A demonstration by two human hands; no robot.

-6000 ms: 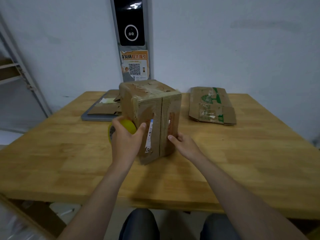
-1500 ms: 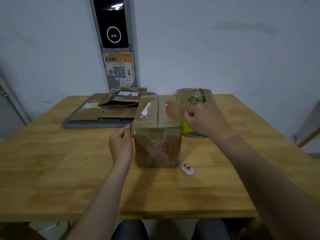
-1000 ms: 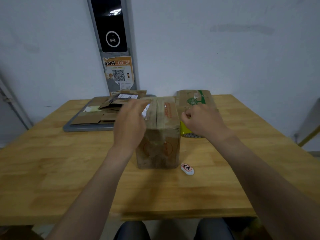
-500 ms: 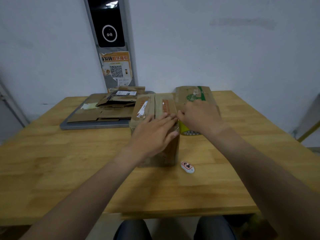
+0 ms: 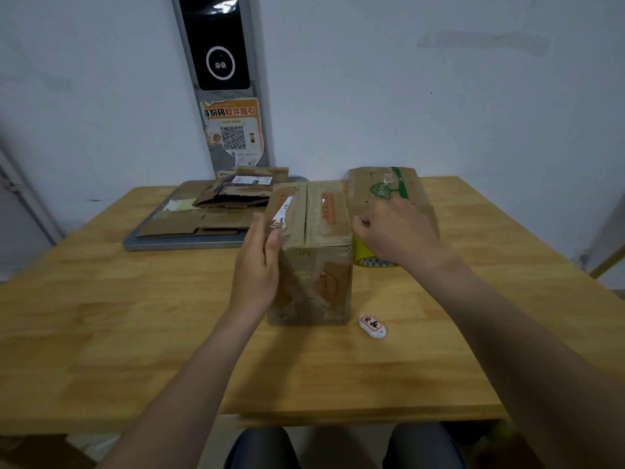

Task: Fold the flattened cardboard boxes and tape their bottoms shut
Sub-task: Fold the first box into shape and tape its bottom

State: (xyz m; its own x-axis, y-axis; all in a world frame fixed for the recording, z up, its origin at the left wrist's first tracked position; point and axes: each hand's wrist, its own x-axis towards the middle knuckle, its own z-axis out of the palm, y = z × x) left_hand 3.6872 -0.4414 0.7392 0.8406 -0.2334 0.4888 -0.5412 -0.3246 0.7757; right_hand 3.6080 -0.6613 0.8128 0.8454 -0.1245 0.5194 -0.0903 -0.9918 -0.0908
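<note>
A folded brown cardboard box [image 5: 313, 238] stands on the wooden table [image 5: 101, 333], its closed flaps facing up with a seam down the middle. My left hand [image 5: 255, 265] lies flat against the box's left side, fingers straight. My right hand [image 5: 392, 228] is curled over a yellow tape roll [image 5: 363, 253] that sits right beside the box. A flattened box with green print [image 5: 389, 187] lies behind my right hand.
A grey tray [image 5: 176, 243] at the back left carries several flattened cardboard boxes [image 5: 236, 198]. A small white cutter with red lettering [image 5: 372, 326] lies on the table right of the box's front. A black panel with a QR poster [image 5: 233, 133] stands against the wall.
My left hand slid off the top of the box and now lies against its left side. My right hand stays on the tape roll.
</note>
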